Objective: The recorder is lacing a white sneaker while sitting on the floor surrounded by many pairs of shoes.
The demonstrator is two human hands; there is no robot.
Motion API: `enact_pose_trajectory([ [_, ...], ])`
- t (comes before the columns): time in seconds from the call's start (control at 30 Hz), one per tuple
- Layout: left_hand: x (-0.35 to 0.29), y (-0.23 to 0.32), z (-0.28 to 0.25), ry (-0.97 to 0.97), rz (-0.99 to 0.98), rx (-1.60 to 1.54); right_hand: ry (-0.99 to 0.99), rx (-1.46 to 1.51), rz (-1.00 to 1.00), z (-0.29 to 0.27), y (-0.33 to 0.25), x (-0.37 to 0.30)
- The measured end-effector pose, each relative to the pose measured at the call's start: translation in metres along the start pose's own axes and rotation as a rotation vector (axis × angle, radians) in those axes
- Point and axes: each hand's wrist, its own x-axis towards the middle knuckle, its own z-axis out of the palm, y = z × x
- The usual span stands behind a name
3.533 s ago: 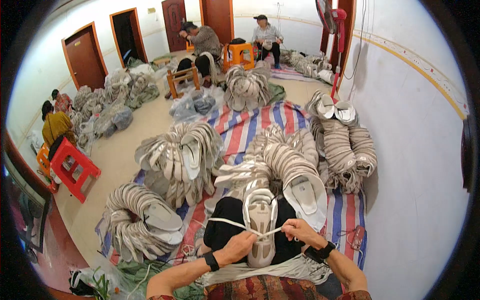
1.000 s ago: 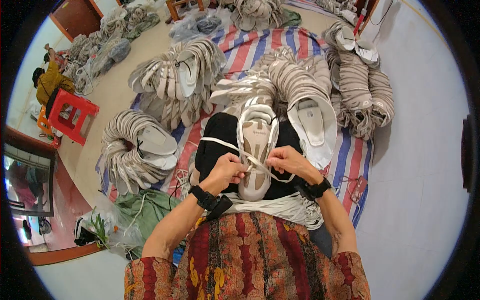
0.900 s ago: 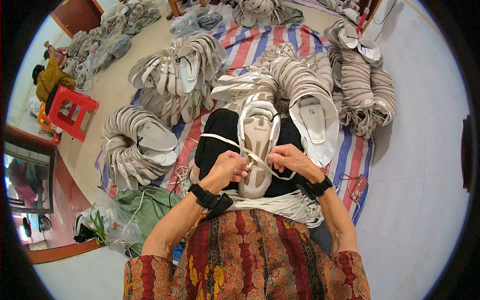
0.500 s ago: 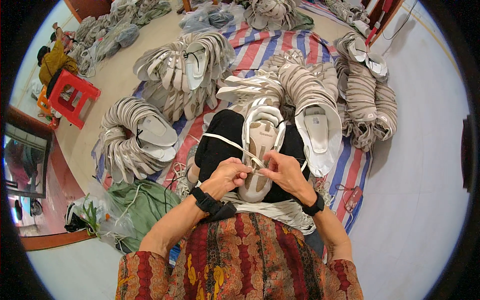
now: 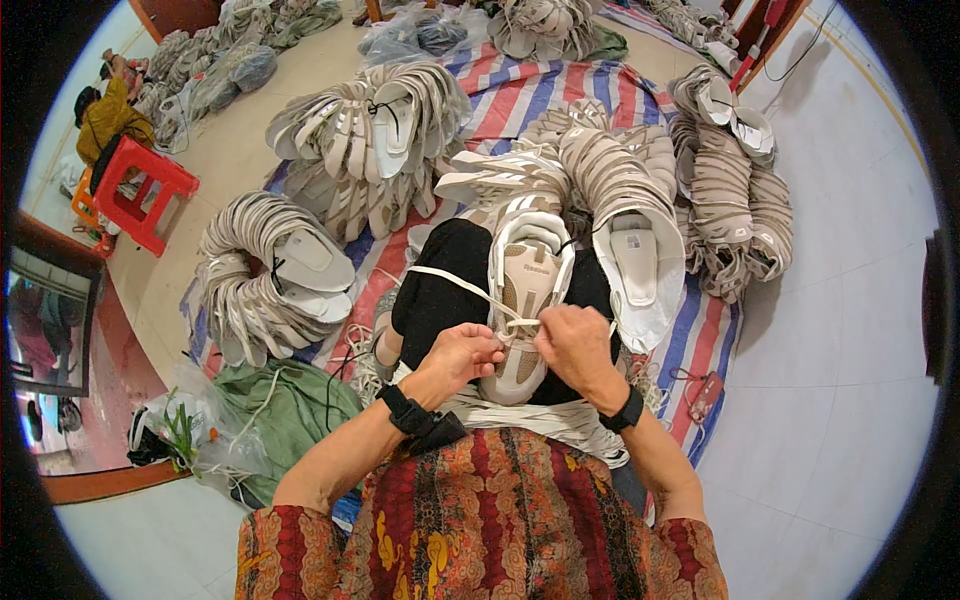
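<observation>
A beige and white shoe upper (image 5: 527, 275) with brown mesh patches lies across my lap, its toe toward me. A flat cream shoelace (image 5: 455, 283) runs through its lower eyelets, one length trailing left over my dark trouser leg. My right hand (image 5: 578, 345) is closed at the right edge, pinching a short stretch of the lace that crosses the upper. On the opposite side my left hand (image 5: 462, 352) has its thumb and fingers closed at the upper's edge; its fingertips are partly hidden. A bundle of loose cream laces (image 5: 530, 416) lies across my lap below the toe.
Curved stacks of uppers stand left (image 5: 275, 265), ahead (image 5: 375, 130) and right (image 5: 630, 220) on a striped sheet (image 5: 500, 95). A red stool (image 5: 150, 195) is at far left, near a person in yellow (image 5: 110, 125). Green sacking (image 5: 285, 420) lies left.
My right hand has moved slightly right and turned, drawing the lace across the upper. My left hand has dropped a little from the lace to the upper's edge.
</observation>
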Motion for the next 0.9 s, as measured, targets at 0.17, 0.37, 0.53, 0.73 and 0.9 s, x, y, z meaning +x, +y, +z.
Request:
enact_pose_trajectory([
  [0.17, -0.007, 0.000, -0.004, -0.029, 0.074, 0.152, 0.217, -0.107, 0.023, -0.014, 0.029, 0.007],
  [0.37, -0.003, 0.013, -0.008, 0.078, 0.821, 0.953, 0.182, 0.383, 0.260, -0.005, 0.028, -0.003],
  [0.53, 0.007, 0.051, 0.011, 0.157, 1.517, 1.547, -0.320, 1.322, 0.819, -0.031, 0.015, 0.007],
  [0.73, 0.015, 0.067, 0.000, -0.280, 1.092, 1.559, -0.310, 0.984, 0.627, -0.019, 0.035, -0.013],
  [0.9, 0.003, 0.073, -0.018, -0.144, 1.020, 1.641, -0.225, 0.488, 0.411, -0.024, 0.033, -0.017],
])
